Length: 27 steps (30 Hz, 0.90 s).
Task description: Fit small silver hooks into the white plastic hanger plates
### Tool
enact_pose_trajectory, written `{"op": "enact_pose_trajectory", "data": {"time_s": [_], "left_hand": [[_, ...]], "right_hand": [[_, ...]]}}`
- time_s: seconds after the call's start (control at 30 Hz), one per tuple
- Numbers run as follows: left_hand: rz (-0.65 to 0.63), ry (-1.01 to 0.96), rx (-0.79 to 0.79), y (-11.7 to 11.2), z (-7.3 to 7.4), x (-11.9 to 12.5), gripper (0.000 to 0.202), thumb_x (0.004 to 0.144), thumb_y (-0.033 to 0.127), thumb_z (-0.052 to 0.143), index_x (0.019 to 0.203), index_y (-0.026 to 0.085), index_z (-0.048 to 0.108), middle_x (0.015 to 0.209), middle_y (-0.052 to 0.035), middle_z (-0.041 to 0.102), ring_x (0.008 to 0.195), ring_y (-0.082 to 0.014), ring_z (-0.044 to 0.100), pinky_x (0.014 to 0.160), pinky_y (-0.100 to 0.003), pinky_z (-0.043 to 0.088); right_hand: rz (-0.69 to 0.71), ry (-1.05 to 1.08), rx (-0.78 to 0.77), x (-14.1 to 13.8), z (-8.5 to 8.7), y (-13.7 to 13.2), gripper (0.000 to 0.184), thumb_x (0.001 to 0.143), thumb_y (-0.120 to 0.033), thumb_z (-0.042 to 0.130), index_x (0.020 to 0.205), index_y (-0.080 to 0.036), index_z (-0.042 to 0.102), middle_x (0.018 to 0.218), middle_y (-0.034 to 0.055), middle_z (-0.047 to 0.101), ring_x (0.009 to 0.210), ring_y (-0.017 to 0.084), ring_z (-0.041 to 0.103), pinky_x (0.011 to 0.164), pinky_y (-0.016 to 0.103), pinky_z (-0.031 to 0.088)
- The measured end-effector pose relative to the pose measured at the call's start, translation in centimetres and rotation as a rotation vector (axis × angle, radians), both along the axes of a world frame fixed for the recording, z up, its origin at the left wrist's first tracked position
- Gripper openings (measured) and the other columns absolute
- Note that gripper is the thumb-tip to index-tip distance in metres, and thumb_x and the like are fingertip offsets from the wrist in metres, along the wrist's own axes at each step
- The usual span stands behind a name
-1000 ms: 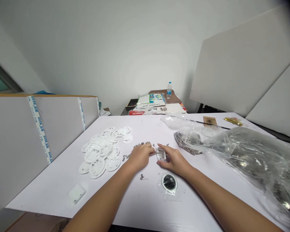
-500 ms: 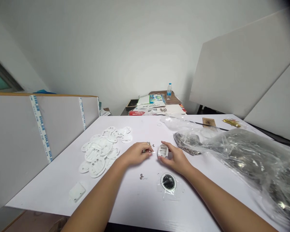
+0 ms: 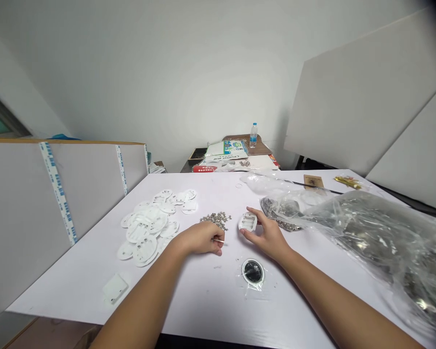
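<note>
My right hand [image 3: 268, 234] grips a small round white plastic part [image 3: 247, 221] by its edge, tilted up off the white table [image 3: 203, 300]. My left hand [image 3: 199, 239] is curled, pinching a tiny metal piece [image 3: 220, 241] between its fingertips just above the table. A small heap of metal springs or clips [image 3: 215, 219] lies just beyond my left hand. A pile of several white round plastic discs [image 3: 150, 227] is spread to the left. A round black-centred ring on clear film [image 3: 252, 272] lies in front of my right hand.
A large clear plastic bag of metal parts [image 3: 381, 242] fills the right side, with a smaller bag [image 3: 281, 211] near my right hand. A white rectangular part [image 3: 115, 288] lies near the front left edge. White boards [image 3: 58, 194] stand left; a cluttered side table with a water bottle [image 3: 253, 135] stands behind.
My left hand has drawn back toward me from the metal heap, now pinching a small metal piece. My right hand has lifted and shifted the white part slightly right.
</note>
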<state>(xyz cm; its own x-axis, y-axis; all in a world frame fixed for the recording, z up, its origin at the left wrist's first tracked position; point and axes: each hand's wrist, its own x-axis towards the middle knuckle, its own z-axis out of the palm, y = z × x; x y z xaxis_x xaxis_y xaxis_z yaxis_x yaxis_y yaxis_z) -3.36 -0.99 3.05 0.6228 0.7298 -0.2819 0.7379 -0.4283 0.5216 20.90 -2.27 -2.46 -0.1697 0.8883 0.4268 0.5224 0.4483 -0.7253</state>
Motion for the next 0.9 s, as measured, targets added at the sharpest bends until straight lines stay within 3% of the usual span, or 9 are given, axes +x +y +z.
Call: {"op": "enact_pose_trajectory", "data": {"time_s": [0.13, 0.27, 0.4, 0.53, 0.7, 0.9], "left_hand": [[0.169, -0.236, 0.218, 0.1, -0.4, 0.7, 0.018, 0.084, 0.031, 0.06, 0.099, 0.026, 0.067, 0.098, -0.0006, 0.07, 0.09, -0.0181, 0.062, 0.076, -0.027, 0.042], [0.271, -0.114, 0.34, 0.6, -0.6, 0.0, 0.014, 0.08, 0.031, 0.063, 0.092, 0.025, 0.068, 0.098, -0.002, 0.068, 0.088, -0.0206, 0.061, 0.072, -0.028, 0.04], [0.286, 0.03, 0.309, 1.1, -0.7, -1.0, 0.01, 0.073, 0.031, 0.068, 0.079, 0.024, 0.065, 0.089, -0.0009, 0.067, 0.078, -0.0194, 0.059, 0.061, -0.026, 0.035], [0.32, 0.043, 0.312, 1.2, -0.8, -1.1, 0.012, 0.078, 0.032, 0.062, 0.071, 0.022, 0.062, 0.079, -0.001, 0.066, 0.07, -0.0177, 0.057, 0.058, -0.026, 0.032], [0.362, -0.053, 0.267, 1.3, -0.3, -1.5, 0.017, 0.083, 0.033, 0.055, 0.077, 0.024, 0.069, 0.079, -0.0015, 0.068, 0.071, -0.018, 0.059, 0.06, -0.026, 0.036], [0.332, -0.045, 0.199, 1.6, -0.5, -2.1, 0.008, 0.072, 0.028, 0.064, 0.077, 0.025, 0.07, 0.084, -0.0003, 0.07, 0.073, -0.0182, 0.061, 0.061, -0.025, 0.037]], "right_hand": [[-0.029, 0.026, 0.008, 0.2, 0.0, 0.2, 0.061, 0.08, -0.046, 0.067, 0.133, -0.019, 0.05, 0.111, 0.0088, 0.068, 0.092, 0.024, 0.064, 0.084, 0.037, 0.049], [-0.057, 0.042, 0.004, 0.2, 0.0, 0.2, 0.061, 0.08, -0.046, 0.067, 0.132, -0.019, 0.05, 0.101, 0.0071, 0.069, 0.087, 0.023, 0.063, 0.081, 0.037, 0.049], [-0.048, 0.064, -0.005, 0.2, -0.1, 0.3, 0.061, 0.08, -0.045, 0.067, 0.133, -0.019, 0.05, 0.102, 0.0066, 0.069, 0.088, 0.022, 0.063, 0.082, 0.037, 0.049], [-0.037, 0.073, -0.008, 0.2, -0.2, 0.3, 0.062, 0.079, -0.045, 0.068, 0.133, -0.019, 0.05, 0.103, 0.0071, 0.069, 0.088, 0.022, 0.063, 0.083, 0.037, 0.049], [-0.046, 0.065, -0.017, 0.3, -0.2, 0.3, 0.062, 0.079, -0.046, 0.067, 0.133, -0.019, 0.05, 0.102, 0.0071, 0.069, 0.088, 0.023, 0.062, 0.082, 0.037, 0.049], [-0.05, 0.031, 0.0, 0.2, 0.0, 0.1, 0.061, 0.079, -0.047, 0.067, 0.132, -0.019, 0.051, 0.097, 0.0062, 0.069, 0.081, 0.022, 0.062, 0.078, 0.036, 0.049]]}}
